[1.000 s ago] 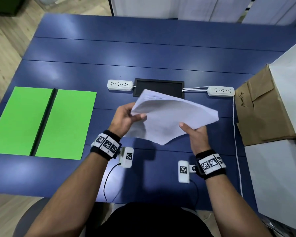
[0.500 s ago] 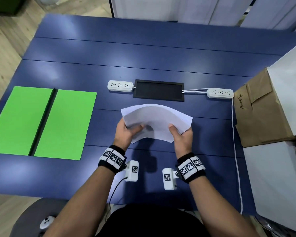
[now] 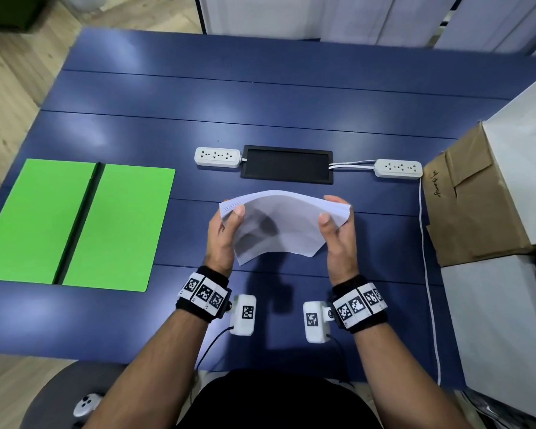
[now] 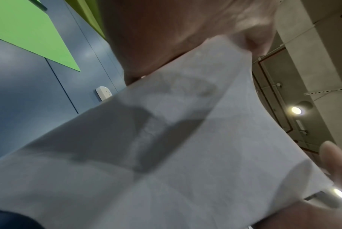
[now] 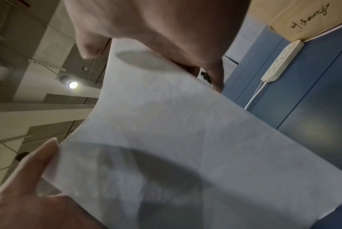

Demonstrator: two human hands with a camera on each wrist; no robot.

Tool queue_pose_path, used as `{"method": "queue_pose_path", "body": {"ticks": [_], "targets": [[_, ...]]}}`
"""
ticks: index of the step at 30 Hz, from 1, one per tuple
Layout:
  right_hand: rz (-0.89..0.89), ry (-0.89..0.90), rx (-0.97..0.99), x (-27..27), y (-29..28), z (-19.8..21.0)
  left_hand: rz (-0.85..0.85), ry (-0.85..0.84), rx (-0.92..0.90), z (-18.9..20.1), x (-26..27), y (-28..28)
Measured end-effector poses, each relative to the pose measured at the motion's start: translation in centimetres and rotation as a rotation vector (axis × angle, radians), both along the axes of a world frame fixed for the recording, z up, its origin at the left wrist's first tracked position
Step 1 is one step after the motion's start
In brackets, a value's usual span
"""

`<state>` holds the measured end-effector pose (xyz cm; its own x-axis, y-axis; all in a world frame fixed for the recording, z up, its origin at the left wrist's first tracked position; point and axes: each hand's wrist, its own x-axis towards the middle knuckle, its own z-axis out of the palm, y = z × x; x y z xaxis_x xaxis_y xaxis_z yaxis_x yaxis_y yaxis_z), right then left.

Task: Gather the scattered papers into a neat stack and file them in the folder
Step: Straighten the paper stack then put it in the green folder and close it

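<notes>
Gripping the stack of white papers point(image 3: 279, 224) from either side, the left hand point(image 3: 222, 239) and the right hand point(image 3: 338, 239) hold it up off the blue table point(image 3: 260, 97), in front of the person's body. Each hand has its thumb on the near face and its fingers curled round behind the sheets, so both are closed on the stack. The stack bows upward in the middle; its long axis runs left to right, its top edge faces away from the person and its lower edge hangs free above the tabletop.

Well to the left lies the open green folder point(image 3: 118, 224), flat, its dark spine running away from the person, with bare table between it and the papers. Beyond the stack sit a black cable tray point(image 3: 287, 164) and two white power strips point(image 3: 217, 157), one at each end of it. On the right, a brown cardboard box point(image 3: 474, 199) and white boxes point(image 3: 492, 329) crowd the table's edge near the right hand.
</notes>
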<state>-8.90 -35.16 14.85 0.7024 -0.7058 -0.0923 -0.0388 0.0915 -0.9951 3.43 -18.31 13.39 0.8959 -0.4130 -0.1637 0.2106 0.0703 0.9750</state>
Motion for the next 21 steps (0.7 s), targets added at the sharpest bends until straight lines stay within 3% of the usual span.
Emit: {"method": "queue_pose_path", "body": {"ticks": [7,12,16,21], "targets": [[-0.198,0.022,0.035,1.3,0.7,0.4,0.134,0.015,-0.038,0.8,-0.4,-1.0],[-0.302,0.026,0.23,1.9,0.3,0.9,0.192,-0.067,0.024,1.2,0.1,-1.3],[-0.245,0.011,0.121,2.2,0.4,1.5,0.187,-0.08,0.016,1.2,0.3,-1.4],[-0.262,0.026,0.128,2.4,0.3,1.9,0.188,-0.067,-0.004,1.3,0.2,-1.5]]}}
